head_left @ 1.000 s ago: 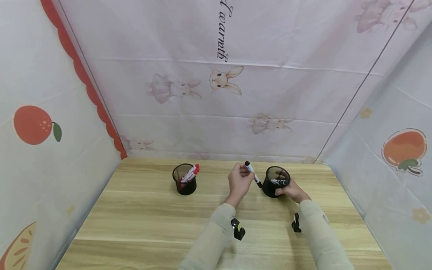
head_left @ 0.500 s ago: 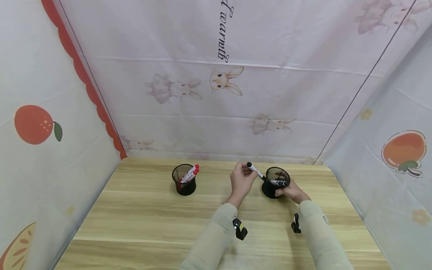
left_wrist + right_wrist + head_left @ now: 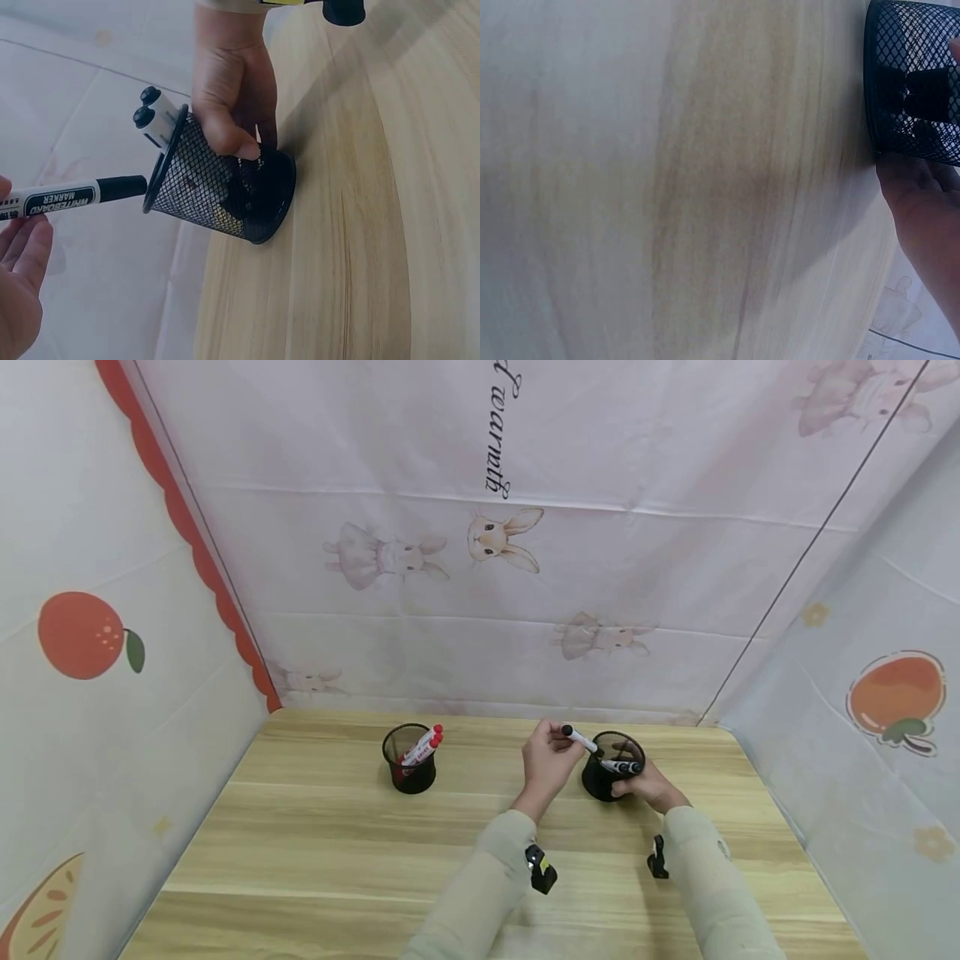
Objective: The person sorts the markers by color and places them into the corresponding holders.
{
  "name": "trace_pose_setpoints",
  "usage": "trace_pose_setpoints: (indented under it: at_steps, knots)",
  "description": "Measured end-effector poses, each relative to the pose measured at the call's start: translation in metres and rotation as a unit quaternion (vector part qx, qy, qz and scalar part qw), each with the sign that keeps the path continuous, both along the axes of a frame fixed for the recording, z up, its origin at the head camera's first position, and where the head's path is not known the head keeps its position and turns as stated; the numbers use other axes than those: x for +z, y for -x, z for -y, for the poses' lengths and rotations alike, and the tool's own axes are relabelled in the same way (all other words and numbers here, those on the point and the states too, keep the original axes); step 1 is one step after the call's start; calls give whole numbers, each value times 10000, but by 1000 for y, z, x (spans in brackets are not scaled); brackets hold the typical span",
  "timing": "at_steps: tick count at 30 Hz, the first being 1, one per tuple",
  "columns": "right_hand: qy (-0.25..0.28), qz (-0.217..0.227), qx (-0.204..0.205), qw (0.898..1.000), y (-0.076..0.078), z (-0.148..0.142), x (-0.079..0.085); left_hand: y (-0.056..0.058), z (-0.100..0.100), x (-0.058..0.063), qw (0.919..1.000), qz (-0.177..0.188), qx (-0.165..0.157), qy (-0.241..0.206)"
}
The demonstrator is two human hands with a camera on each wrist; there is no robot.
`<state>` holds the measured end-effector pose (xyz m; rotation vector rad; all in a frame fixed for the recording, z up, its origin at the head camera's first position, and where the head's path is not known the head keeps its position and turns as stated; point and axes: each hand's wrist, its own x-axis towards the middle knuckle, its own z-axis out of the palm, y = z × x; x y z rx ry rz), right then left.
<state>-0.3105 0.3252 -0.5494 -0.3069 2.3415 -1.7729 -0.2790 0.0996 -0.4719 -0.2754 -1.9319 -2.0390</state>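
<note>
My left hand (image 3: pixel 549 766) pinches a whiteboard marker (image 3: pixel 581 739) with a white barrel and black ends. In the left wrist view the marker's black cap (image 3: pixel 122 187) is right at the rim of a black mesh pen cup (image 3: pixel 202 180). The right hand (image 3: pixel 651 785) grips that cup low on its side, thumb in front, and the cup stands on the table. Two more black-capped markers (image 3: pixel 156 118) lean inside it, their ends poking above the rim. From the right wrist, the cup (image 3: pixel 915 82) shows only in part, with fingers along its side.
A second black mesh cup (image 3: pixel 412 779) stands to the left on the wooden table (image 3: pixel 315 843), holding red-capped markers (image 3: pixel 422 747). Behind the table hangs a printed cloth wall (image 3: pixel 420 660), with further cloth walls at both sides.
My left hand has moved right, bringing the marker from beside the cup up to its rim and tilting it closer to level. The right hand and both cups stay put.
</note>
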Motion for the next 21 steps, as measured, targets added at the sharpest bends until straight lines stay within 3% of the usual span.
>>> trace_pose_setpoints:
  at_steps: [5, 11, 21]
  knots:
    - [-85, 21, 20, 10000, 0, -1, -1, 2, -3, -2, 9996, 179, -81, 186]
    - [-194, 24, -108, 9998, 0, 1, -1, 1, -5, -1, 9993, 141, -128, 335]
    - [-17, 98, -56, 9999, 0, 1, 0, 2, -11, 1, 9915, 191, -436, 1213]
